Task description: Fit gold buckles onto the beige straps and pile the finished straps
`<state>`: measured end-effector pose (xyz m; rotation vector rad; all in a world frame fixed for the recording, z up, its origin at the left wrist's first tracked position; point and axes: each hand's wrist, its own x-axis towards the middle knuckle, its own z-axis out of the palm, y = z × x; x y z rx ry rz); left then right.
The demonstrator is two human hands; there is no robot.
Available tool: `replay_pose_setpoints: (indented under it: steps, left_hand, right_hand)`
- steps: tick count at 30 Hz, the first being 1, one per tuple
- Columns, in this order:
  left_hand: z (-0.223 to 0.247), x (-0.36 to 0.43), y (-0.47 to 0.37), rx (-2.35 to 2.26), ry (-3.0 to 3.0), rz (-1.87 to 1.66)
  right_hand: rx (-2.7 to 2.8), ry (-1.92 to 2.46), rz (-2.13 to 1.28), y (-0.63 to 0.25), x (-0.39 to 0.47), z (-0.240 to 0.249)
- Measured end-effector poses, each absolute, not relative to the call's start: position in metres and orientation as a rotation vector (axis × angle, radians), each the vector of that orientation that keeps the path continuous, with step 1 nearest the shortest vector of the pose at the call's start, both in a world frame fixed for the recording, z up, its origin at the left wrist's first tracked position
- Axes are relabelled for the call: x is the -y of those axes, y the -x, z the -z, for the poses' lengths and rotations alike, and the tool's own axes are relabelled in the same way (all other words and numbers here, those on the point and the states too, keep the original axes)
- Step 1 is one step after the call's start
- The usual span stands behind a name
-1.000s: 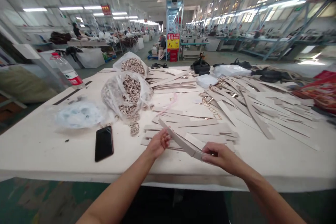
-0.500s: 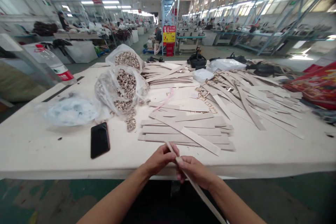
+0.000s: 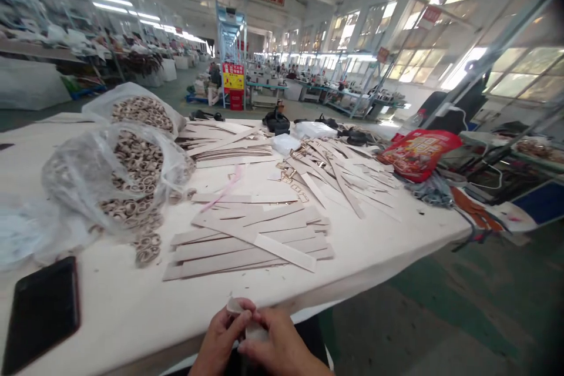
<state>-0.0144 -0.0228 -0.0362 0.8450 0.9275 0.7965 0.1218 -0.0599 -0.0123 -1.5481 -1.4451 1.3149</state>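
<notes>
1. At the table's near-left corner lies one black phone [image 3: 42, 311]; beside it, two clear bags of metal rings [image 3: 132, 179], the farther one [image 3: 141, 111] behind.
2. Centre: a fanned pile of beige straps [image 3: 247, 235].
3. Below the table edge, the left hand [image 3: 220, 338] and right hand [image 3: 282, 349] both pinch one strap end [image 3: 240, 308], seemingly folding it; next likely calls for a steady grip.
4. Far right: one red packet [image 3: 418, 153].
</notes>
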Motion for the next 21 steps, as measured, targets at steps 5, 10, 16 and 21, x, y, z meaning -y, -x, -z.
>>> replay_pose_setpoints:
  steps: [5,10,16,21]
  left_hand:
    - [0.019,0.029,0.023,-1.005,-0.673,-0.897]
    - [0.001,-0.022,0.085,-0.997,-0.987,-0.849]
    - [-0.018,-0.118,0.215,-1.709,-1.685,-0.942]
    - [-0.015,-0.176,0.234,-1.814,-2.007,-0.736]
  right_hand:
    - [1.796,1.612,-0.836,-0.109,0.062,0.009]
    - [1.779,1.496,-0.779,-0.134,0.032,0.017]
    - [1.645,1.627,-0.821,-0.152,0.003,0.027]
    - [1.618,1.713,-0.837,-0.151,0.0,0.034]
